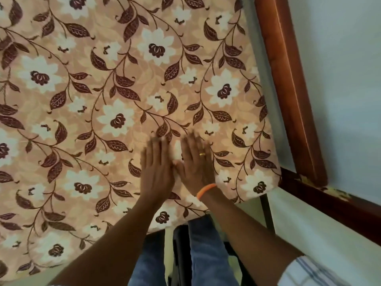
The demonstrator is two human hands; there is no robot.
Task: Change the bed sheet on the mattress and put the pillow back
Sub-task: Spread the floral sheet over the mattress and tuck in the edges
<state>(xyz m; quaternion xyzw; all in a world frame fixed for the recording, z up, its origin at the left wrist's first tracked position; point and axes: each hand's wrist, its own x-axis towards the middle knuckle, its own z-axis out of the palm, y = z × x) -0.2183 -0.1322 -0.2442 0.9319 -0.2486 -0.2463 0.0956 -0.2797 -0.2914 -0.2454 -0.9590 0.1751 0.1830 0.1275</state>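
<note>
Hands lie side by side at lower centre of the frame, both flat and palm-down on the floral bed sheet (pixel 115 96), fingers straight and gripping nothing. The left hand (pixel 157 168) and right hand (pixel 194 164) touch at the thumbs; their fingertips are blurred. The right hand wears a gold ring (pixel 202 154) and an orange wristband (pixel 206 189). The sheet, peach with white flowers and dark maroon leaves, covers the mattress across most of the frame, its corner (pixel 266 182) rounded at right of centre. A wooden bed frame (pixel 288 79) runs down the right edge. Blue jeans (pixel 206 250) show below the sheet's near edge. No pillow is in view.
</note>
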